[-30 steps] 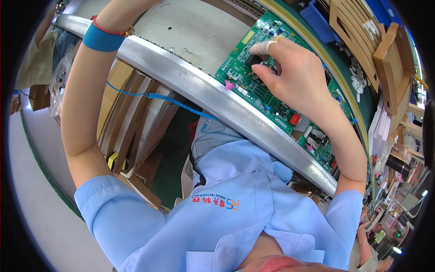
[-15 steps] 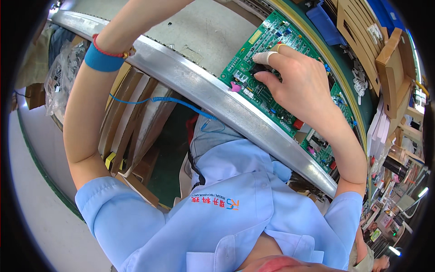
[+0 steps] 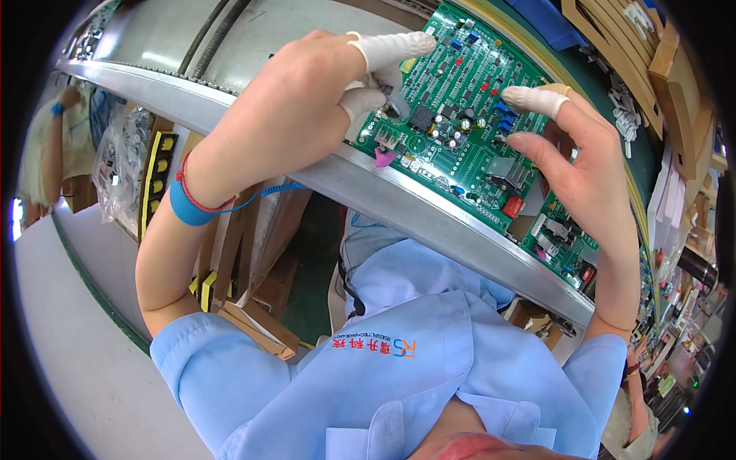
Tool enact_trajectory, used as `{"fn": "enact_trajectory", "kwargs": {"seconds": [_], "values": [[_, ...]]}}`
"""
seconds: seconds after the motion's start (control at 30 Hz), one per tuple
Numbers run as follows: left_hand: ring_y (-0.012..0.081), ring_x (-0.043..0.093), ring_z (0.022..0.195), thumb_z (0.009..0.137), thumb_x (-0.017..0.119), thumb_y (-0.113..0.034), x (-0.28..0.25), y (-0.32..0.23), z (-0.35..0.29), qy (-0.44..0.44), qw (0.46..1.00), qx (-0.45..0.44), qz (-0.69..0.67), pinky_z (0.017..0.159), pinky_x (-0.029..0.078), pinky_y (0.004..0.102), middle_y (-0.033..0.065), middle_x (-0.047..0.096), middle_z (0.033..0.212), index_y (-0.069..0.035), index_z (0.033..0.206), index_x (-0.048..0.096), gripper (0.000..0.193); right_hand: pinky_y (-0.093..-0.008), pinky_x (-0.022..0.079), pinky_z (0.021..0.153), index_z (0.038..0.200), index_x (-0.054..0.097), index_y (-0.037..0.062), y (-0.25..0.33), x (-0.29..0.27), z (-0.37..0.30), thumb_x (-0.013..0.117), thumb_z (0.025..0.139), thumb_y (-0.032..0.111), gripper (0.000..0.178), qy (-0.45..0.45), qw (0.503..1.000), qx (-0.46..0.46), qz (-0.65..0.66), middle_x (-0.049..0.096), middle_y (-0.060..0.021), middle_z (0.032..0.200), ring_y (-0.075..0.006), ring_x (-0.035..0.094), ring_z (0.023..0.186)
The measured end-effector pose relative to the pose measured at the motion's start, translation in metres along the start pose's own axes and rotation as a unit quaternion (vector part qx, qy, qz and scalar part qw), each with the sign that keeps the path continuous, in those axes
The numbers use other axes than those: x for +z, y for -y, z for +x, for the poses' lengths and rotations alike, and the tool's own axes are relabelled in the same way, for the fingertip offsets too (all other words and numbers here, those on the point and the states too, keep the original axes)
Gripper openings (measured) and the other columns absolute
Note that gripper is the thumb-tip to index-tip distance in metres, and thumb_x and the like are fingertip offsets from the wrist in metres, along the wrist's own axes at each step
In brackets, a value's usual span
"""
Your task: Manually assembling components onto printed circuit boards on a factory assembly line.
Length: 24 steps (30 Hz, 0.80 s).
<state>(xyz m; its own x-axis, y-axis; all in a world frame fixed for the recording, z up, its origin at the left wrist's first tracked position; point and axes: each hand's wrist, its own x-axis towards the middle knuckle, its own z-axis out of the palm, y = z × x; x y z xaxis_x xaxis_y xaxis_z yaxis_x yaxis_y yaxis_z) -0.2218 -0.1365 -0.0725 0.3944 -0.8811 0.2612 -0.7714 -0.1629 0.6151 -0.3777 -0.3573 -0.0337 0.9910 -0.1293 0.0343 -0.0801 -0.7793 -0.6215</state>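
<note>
My left hand (image 3: pixel 307 103), with white finger cots, is at the left end of a green circuit board (image 3: pixel 429 153). Its thumb and fingers pinch a small grey part (image 3: pixel 389 78) whose exact kind I cannot make out. Over the board's right side, my right hand (image 3: pixel 579 153) has thumb and index finger apart, close to a row of blue components (image 3: pixel 504 119). Nothing shows between those fingers; the others are partly hidden. Black capacitors, a pink tab (image 3: pixel 384 157), a grey metal heat sink (image 3: pixel 507 172) and a red block (image 3: pixel 514 205) stand on the board.
The board rests along a metal rail (image 3: pixel 429 195), with a second green board (image 3: pixel 563 249) nearer right. A blue wristband (image 3: pixel 192 203) with a coiled cord (image 3: pixel 284 188) is on my left wrist. Cardboard boxes (image 3: pixel 675 107) and a blue bin (image 3: pixel 548 23) lie beyond.
My left hand has come down from beyond the upper edge to the board's left end, with the small grey part in it. My right hand has moved right, off the board's middle.
</note>
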Motion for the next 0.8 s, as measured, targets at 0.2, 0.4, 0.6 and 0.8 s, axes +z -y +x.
{"fn": "enact_trajectory", "kwargs": {"seconds": [0.2, 0.4, 0.6, 0.8], "values": [[0.0311, 0.058, 0.089, 0.076, 0.066, 0.004, 0.005, -0.004, 0.002, 0.028, 0.991, 0.061, 0.115, 0.073, 0.049, 0.0391, 0.0106, 0.06, 0.083, -0.007, 0.122, 0.06, 0.048, -0.0227, 0.034, 0.053, 0.108, 0.068, 0.005, -0.019, -0.012, -0.015, 0.073, 0.076, 0.003, 0.033, -0.019, 0.999, 0.034, 0.019, 0.06, -0.0018, 0.086, -0.0078, 0.042, 0.058], [0.0332, 0.056, 0.085, 0.074, 0.068, 0.002, 0.005, -0.012, 0.005, 0.058, 0.974, 0.118, 0.184, 0.071, 0.047, 0.041, 0.0103, 0.055, 0.075, -0.003, 0.118, 0.061, 0.044, -0.0206, 0.032, 0.052, 0.109, 0.068, 0.005, -0.028, -0.015, -0.022, 0.072, 0.078, 0.004, 0.032, -0.023, 0.999, 0.034, 0.014, 0.061, 0.0004, 0.087, -0.0049, 0.042, 0.062], [0.0302, 0.055, 0.081, 0.075, 0.067, 0.001, 0.003, -0.017, 0.009, 0.079, 0.966, 0.117, 0.216, 0.069, 0.046, 0.0398, 0.0093, 0.052, 0.072, -0.004, 0.122, 0.06, 0.048, -0.0196, 0.033, 0.054, 0.11, 0.068, 0.0065, -0.035, -0.016, -0.025, 0.07, 0.08, 0.006, 0.03, -0.026, 0.999, 0.034, 0.001, 0.063, 0.0011, 0.093, -0.0048, 0.043, 0.064], [0.0278, 0.054, 0.078, 0.076, 0.066, 0.001, 0.003, -0.009, 0.015, 0.101, 0.952, 0.184, 0.225, 0.068, 0.046, 0.0385, 0.0081, 0.051, 0.07, -0.006, 0.128, 0.058, 0.053, -0.0195, 0.033, 0.054, 0.11, 0.069, 0.0078, -0.042, -0.02, -0.03, 0.069, 0.081, 0.007, 0.03, -0.041, 0.998, 0.031, -0.021, 0.063, 0.0021, 0.092, -0.0041, 0.045, 0.065]]}}
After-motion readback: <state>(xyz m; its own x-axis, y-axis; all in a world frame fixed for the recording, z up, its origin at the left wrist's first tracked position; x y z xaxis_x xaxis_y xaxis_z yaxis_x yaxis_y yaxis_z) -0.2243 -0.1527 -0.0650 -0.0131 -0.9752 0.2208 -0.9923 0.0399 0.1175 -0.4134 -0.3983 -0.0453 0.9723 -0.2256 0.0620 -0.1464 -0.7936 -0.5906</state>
